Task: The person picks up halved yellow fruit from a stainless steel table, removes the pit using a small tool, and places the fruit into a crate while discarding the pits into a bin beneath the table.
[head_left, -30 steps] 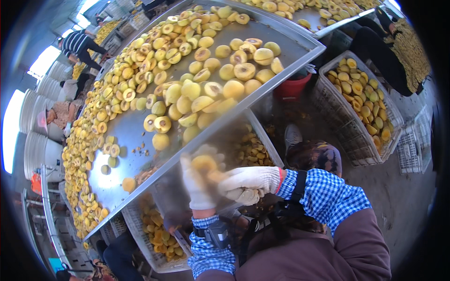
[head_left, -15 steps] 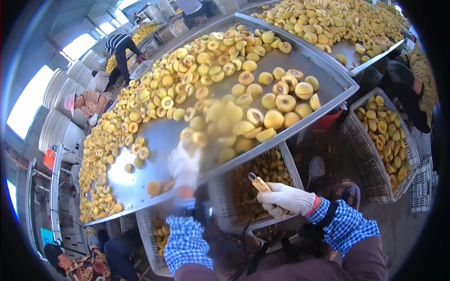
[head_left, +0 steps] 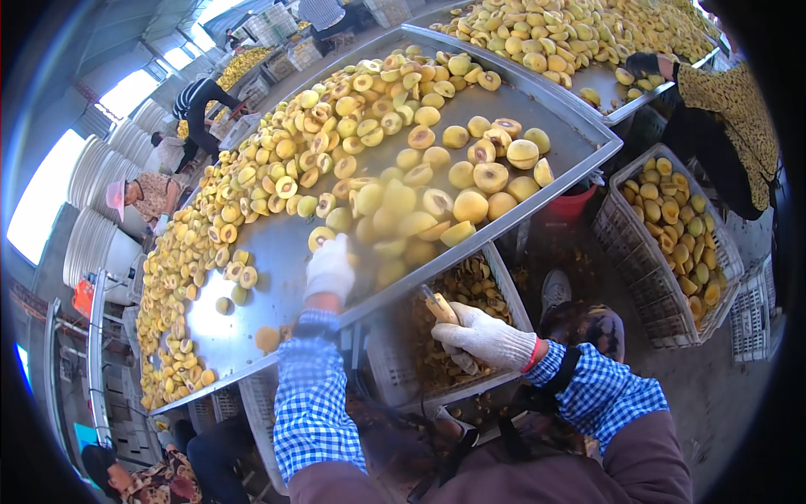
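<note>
My left hand (head_left: 330,270), in a white glove, is over the near part of a big metal tray (head_left: 277,244). Its fingers curl down among halved yellow stone fruits (head_left: 491,176), right beside one half (head_left: 320,238); what they hold is hidden. In my gloved right hand (head_left: 487,338) is a pitting tool (head_left: 440,307) with a pale wooden handle, its tip pointing up and left. That hand is closed round the handle, above a crate (head_left: 512,290) of fruit pieces below the tray's near edge. A small blurred patch covers some fruit in the middle.
Fruit heaps fill the tray's left and far sides. A second tray (head_left: 600,92) stands beyond. At right are a crate of fruit halves (head_left: 617,260), a red bucket (head_left: 571,204) and a co-worker's sleeve (head_left: 714,97). Other people work at left, near stacked white tubs (head_left: 96,244).
My left hand has reached forward onto the fruit. My right hand, still holding the pitting tool, is slightly further left and up. The co-worker at right now reaches over the far tray.
</note>
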A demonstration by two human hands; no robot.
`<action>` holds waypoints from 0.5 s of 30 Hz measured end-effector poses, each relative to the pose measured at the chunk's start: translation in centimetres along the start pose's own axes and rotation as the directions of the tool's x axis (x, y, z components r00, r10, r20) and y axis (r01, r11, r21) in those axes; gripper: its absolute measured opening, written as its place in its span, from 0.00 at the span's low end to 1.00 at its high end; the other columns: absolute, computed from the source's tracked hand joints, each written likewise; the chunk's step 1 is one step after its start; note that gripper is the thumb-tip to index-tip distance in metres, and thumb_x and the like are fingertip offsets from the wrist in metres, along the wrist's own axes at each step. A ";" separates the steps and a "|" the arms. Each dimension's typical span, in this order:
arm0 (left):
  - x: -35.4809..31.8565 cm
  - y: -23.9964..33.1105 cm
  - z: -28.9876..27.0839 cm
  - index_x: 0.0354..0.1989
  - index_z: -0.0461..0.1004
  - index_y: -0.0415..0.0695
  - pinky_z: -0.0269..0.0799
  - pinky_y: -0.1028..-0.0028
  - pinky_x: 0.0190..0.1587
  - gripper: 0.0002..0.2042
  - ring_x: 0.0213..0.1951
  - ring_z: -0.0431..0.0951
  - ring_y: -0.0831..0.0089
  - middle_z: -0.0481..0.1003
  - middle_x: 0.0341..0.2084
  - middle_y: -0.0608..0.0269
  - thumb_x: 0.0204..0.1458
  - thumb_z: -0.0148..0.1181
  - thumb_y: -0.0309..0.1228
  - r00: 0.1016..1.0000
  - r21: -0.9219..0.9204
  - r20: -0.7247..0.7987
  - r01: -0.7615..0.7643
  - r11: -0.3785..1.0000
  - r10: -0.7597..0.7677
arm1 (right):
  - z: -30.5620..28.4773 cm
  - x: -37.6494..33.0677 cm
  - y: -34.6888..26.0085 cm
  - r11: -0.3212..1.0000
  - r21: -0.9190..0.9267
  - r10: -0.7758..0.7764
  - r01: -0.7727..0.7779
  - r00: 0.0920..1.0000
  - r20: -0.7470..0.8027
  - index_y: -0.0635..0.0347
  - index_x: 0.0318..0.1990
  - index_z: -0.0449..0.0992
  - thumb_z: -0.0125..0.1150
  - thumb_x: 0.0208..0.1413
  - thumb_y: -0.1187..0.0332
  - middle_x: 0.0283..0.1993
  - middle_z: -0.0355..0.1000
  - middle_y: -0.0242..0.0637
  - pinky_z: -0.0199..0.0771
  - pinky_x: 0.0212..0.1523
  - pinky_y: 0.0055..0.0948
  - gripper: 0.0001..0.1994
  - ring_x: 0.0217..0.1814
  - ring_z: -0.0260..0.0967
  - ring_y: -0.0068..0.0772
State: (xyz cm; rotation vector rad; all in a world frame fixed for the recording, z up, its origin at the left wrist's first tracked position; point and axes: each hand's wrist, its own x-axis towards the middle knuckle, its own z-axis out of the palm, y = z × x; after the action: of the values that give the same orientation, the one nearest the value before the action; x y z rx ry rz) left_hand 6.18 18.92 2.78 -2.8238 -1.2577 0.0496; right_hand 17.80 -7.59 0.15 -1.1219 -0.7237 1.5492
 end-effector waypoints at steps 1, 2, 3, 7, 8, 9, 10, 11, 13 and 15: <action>-0.2 -0.7 0.0 0.50 0.66 0.45 0.71 0.61 0.47 0.18 0.47 0.73 0.52 0.71 0.45 0.47 0.47 0.52 0.27 0.997 -0.169 0.031 0.079 0.982 -0.075 | 0.4 0.0 -0.2 1.000 -0.004 -0.024 0.024 0.999 -0.031 0.57 0.39 0.62 0.53 0.59 0.65 0.20 0.63 0.29 0.63 0.17 0.22 0.09 0.15 0.59 0.20; -0.5 -1.4 1.1 0.50 0.66 0.45 0.71 0.61 0.47 0.18 0.47 0.73 0.52 0.71 0.45 0.47 0.47 0.52 0.27 0.997 -0.166 0.030 0.076 0.983 -0.072 | 0.5 0.2 -0.2 0.999 -0.001 -0.046 0.046 0.996 -0.072 0.57 0.40 0.62 0.53 0.58 0.65 0.21 0.63 0.29 0.62 0.17 0.22 0.09 0.15 0.59 0.20; -1.4 -2.1 2.5 0.53 0.64 0.46 0.74 0.64 0.42 0.22 0.44 0.75 0.56 0.70 0.46 0.50 0.46 0.54 0.26 0.993 -0.616 -0.061 0.045 0.786 -0.104 | 0.6 0.4 -0.2 0.999 0.002 -0.049 0.049 0.996 -0.073 0.57 0.40 0.62 0.53 0.58 0.65 0.21 0.63 0.29 0.62 0.17 0.22 0.09 0.15 0.59 0.20; -7.8 3.4 0.5 0.58 0.59 0.48 0.76 0.66 0.41 0.23 0.45 0.75 0.58 0.70 0.45 0.56 0.52 0.54 0.27 0.999 -0.926 -0.010 -0.022 -0.376 -0.034 | 0.5 0.4 1.9 0.978 -0.032 -0.210 0.208 0.974 -0.091 0.57 0.41 0.62 0.55 0.56 0.67 0.21 0.62 0.29 0.62 0.18 0.23 0.10 0.16 0.59 0.20; -9.3 5.0 0.1 0.56 0.61 0.48 0.76 0.64 0.43 0.20 0.47 0.74 0.57 0.71 0.44 0.56 0.54 0.54 0.30 0.997 -0.873 0.026 -0.013 -0.488 -0.073 | 0.7 0.2 1.8 0.980 -0.028 -0.200 0.198 0.975 -0.093 0.57 0.41 0.62 0.55 0.56 0.67 0.21 0.62 0.29 0.62 0.18 0.23 0.10 0.16 0.59 0.20; -10.6 5.2 0.1 0.53 0.62 0.47 0.76 0.61 0.44 0.18 0.48 0.74 0.55 0.72 0.43 0.56 0.56 0.54 0.33 0.993 -0.796 0.096 0.032 -0.604 -0.074 | 1.3 -0.1 1.2 0.976 -0.043 -0.214 0.212 0.975 -0.052 0.57 0.41 0.63 0.56 0.55 0.67 0.21 0.62 0.29 0.62 0.18 0.23 0.11 0.16 0.60 0.20; -11.1 5.8 0.6 0.51 0.64 0.46 0.75 0.59 0.46 0.16 0.49 0.73 0.53 0.72 0.42 0.56 0.57 0.55 0.37 0.984 -0.694 0.169 0.085 -0.715 -0.047 | 1.3 -0.1 1.2 0.978 -0.068 -0.202 0.199 0.978 -0.052 0.57 0.42 0.63 0.56 0.55 0.66 0.21 0.62 0.29 0.62 0.18 0.23 0.11 0.17 0.60 0.20; -11.4 6.7 0.9 0.45 0.65 0.44 0.75 0.55 0.46 0.17 0.50 0.72 0.53 0.73 0.40 0.55 0.58 0.53 0.44 0.999 -0.788 0.050 0.026 -0.615 -0.022 | 1.3 -0.1 1.3 0.979 -0.092 -0.190 0.184 0.980 -0.055 0.57 0.42 0.63 0.56 0.55 0.66 0.21 0.62 0.29 0.62 0.18 0.23 0.12 0.17 0.60 0.21; -11.5 8.1 2.0 0.44 0.65 0.44 0.75 0.55 0.46 0.17 0.49 0.73 0.54 0.73 0.39 0.55 0.58 0.53 0.44 0.995 -0.826 0.048 -0.009 -0.564 -0.087 | 1.4 -0.2 1.4 0.981 -0.138 -0.145 0.136 0.988 -0.054 0.58 0.42 0.63 0.56 0.55 0.65 0.21 0.63 0.30 0.63 0.18 0.23 0.12 0.17 0.62 0.21; -12.2 9.7 1.7 0.45 0.66 0.43 0.75 0.57 0.46 0.18 0.47 0.74 0.58 0.73 0.39 0.55 0.58 0.51 0.46 0.987 -0.920 -0.011 -0.074 -0.385 -0.163 | 1.6 -0.7 0.4 0.958 -0.269 -0.123 0.102 0.990 -0.062 0.62 0.43 0.62 0.56 0.55 0.62 0.21 0.66 0.33 0.65 0.20 0.25 0.16 0.19 0.65 0.23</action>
State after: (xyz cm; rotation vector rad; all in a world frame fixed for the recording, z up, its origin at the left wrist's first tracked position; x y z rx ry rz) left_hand 5.14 3.38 0.62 -3.4420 -1.8460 -2.6787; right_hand 16.17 -8.22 0.58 -1.3066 -0.9455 1.3308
